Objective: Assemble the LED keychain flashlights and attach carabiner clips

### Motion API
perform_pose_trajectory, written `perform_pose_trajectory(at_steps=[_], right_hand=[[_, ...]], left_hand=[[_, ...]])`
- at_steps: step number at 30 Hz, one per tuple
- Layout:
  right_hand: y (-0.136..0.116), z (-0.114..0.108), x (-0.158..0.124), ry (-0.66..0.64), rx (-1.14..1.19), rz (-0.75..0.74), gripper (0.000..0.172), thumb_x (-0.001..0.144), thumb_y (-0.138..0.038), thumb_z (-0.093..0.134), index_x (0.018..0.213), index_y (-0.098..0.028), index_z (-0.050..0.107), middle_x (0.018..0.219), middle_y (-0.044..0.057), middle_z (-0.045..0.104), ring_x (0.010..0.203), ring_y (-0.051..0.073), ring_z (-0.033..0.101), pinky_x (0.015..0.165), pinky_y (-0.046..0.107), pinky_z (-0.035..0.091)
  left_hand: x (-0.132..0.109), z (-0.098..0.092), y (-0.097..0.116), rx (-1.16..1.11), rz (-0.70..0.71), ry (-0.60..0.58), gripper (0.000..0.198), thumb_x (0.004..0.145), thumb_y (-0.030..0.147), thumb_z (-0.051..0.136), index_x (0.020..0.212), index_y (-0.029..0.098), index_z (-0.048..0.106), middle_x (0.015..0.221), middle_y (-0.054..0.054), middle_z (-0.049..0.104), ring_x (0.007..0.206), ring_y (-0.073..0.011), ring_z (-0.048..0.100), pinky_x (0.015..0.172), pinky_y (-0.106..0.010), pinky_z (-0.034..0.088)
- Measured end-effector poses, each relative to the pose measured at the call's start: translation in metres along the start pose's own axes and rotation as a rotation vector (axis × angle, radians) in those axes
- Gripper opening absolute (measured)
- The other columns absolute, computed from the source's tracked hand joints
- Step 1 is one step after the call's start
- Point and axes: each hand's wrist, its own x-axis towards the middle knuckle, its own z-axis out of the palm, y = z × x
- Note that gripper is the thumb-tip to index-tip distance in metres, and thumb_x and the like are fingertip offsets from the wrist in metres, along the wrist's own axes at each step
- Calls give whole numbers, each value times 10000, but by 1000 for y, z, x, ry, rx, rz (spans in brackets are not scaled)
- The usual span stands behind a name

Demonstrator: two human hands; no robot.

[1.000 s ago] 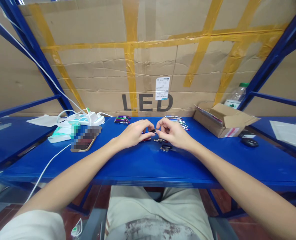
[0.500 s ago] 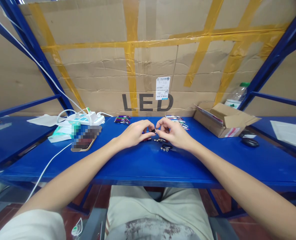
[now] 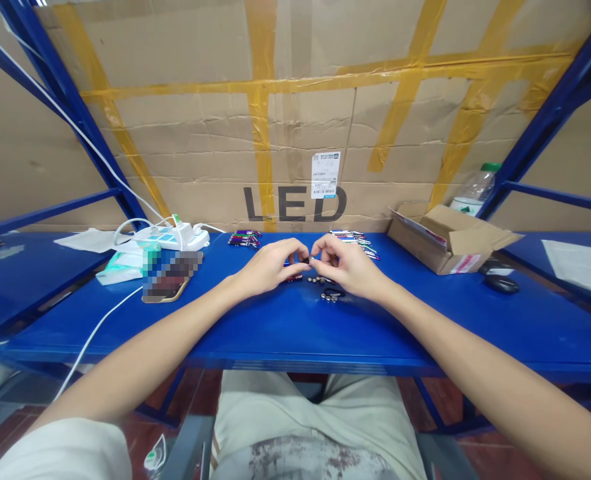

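Observation:
Over the middle of the blue table (image 3: 275, 333), my left hand (image 3: 270, 267) pinches a small dark cylinder (image 3: 306, 261) with a bit of blue behind the fingers. Fingertips of my right hand (image 3: 345, 263) close on a tiny silvery piece (image 3: 311, 260) at the cylinder's end. Most of both is hidden. Below the hands lie a small red tube (image 3: 294, 278), several shiny round metal pieces (image 3: 329, 299) and a black loop (image 3: 334, 292). Coloured metal tubes with clips stand grouped behind, one group (image 3: 244, 239) left and another (image 3: 354, 241) right, partly covered by my right hand.
At left are a phone (image 3: 172, 283), a teal-and-white packet (image 3: 125, 263), and a white power strip (image 3: 168, 237) with cables. An open cardboard box (image 3: 445, 243), a black mouse (image 3: 501, 284) and a green-capped bottle (image 3: 475, 190) sit at right. A cardboard wall (image 3: 200, 153) closes the back.
Almost nothing differs. Both hands keep their place and grip, with only a slight shift at the fingertips where the silvery piece shows a little more.

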Motion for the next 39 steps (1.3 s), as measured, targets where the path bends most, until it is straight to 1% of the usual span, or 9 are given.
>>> perform_pose_trajectory(at_steps=[3,9,13,17,21,23,27,30,39], right_hand=[[-1,-2,0,-4,-15,-13,147,1000,-358,656,1069,-238,607,694,-55,597,631,154,543,638,295,406],[-4,-9,0,101,-60,-38,98,991,-302,629,1055,-238,593,712,-53,580,640,153,526,648,306,400],[-6,-10,0,111,-88,-66,70,991,-280,615,1044,-233,616,705,-57,552,635,147,507,651,304,391],[-6,-7,-1,103,-106,-71,92,997,-280,606,1075,-234,622,698,-61,534,627,148,505,655,306,385],[-4,-8,1,154,-148,-41,87,1001,-283,591,1069,-235,620,695,-55,553,624,154,508,666,310,388],[-2,-10,2,176,-173,-13,83,1007,-293,582,1042,-232,626,702,-45,578,631,160,524,675,315,391],[2,-12,5,145,-220,49,99,999,-302,579,979,-228,641,718,-22,635,652,174,565,682,319,393],[7,-11,5,100,-225,85,115,999,-310,575,966,-225,646,720,-13,656,663,183,586,679,320,392],[12,-10,5,-42,-239,126,144,1023,-328,577,980,-218,661,797,16,733,715,197,630,701,322,400]], left_hand=[[0,-1,0,-8,20,7,208,1066,409,684,1117,208,671,1038,-36,720,895,-189,678,840,-318,527],[0,-5,2,-18,73,25,162,1083,365,650,1127,213,679,1107,-65,732,982,-205,701,914,-342,556],[1,-4,0,21,106,40,138,1083,339,657,1128,212,689,1106,-63,750,1022,-214,709,949,-354,548],[1,-4,-2,72,73,57,152,1084,341,661,1166,219,699,1134,-56,786,1043,-223,726,969,-366,544],[1,-8,0,96,54,67,213,1096,364,645,1233,218,716,1161,-63,799,1024,-221,734,962,-368,545],[1,-12,1,122,91,24,244,1091,365,658,1267,217,738,1161,-67,799,1031,-225,725,965,-366,540],[0,-19,5,246,178,-207,267,1098,360,645,1272,217,789,1137,-90,776,1056,-252,695,972,-386,525],[-1,-22,10,285,187,-321,279,1092,374,654,1274,222,802,1135,-99,759,1048,-256,688,963,-385,516],[-5,-13,14,298,176,-420,244,1096,300,625,1236,261,820,1090,-94,677,997,-240,655,894,-345,493]])
